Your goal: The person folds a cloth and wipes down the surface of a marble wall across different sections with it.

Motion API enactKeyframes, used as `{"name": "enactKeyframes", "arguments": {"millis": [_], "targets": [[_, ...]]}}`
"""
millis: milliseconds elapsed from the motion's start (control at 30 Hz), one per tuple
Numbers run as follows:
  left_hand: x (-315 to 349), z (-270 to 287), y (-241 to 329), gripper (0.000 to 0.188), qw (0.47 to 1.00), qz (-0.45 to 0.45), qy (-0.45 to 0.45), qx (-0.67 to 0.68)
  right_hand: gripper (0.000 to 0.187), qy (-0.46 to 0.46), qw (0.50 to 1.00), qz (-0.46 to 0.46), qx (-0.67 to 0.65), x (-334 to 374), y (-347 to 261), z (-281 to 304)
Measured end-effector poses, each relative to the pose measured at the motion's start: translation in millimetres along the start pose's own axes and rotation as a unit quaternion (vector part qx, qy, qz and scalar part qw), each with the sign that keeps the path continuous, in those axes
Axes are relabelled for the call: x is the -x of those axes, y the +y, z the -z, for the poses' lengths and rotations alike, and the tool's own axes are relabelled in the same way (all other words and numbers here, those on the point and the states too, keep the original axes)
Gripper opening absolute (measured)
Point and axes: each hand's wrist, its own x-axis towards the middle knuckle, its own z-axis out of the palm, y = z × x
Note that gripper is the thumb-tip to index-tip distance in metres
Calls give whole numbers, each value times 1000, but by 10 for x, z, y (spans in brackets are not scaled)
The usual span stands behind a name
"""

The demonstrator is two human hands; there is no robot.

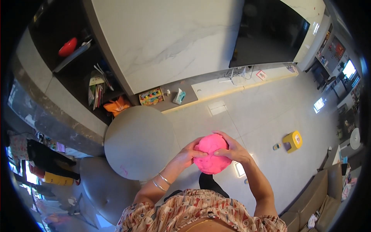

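Indoors, a pale, glossy tiled floor [257, 120] is overlooked by a black flat-screen television [266, 34]. Forward-left, a round, matt-grey surface [139, 141] is noted. Next, a bright pink, rounded, dough-like mass [211, 164] is held in mid-air, right of that surface. Fingers of the left hand [188, 153] and right hand [235, 151] are clamped around its sides, thumbs pressed on top. Best kneaded, probably, with even thumb pressure and small turns, so thin spots are avoided.

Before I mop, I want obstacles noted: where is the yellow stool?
In the head view, the yellow stool is on the grey floor, well to the right of the right hand, just beside a small cylindrical container.
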Motion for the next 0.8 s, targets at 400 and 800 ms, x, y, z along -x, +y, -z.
{"name": "enactKeyframes", "arguments": {"millis": [400,800], "targets": [[-1784,85,1445,37,929,-261,241,-103,65,0,985,152,79,-2321,-495,983],[-3000,-370,4207,26,733,-518,203,-392,60,161,860,449,182,-4385,-2263,1477]]}}
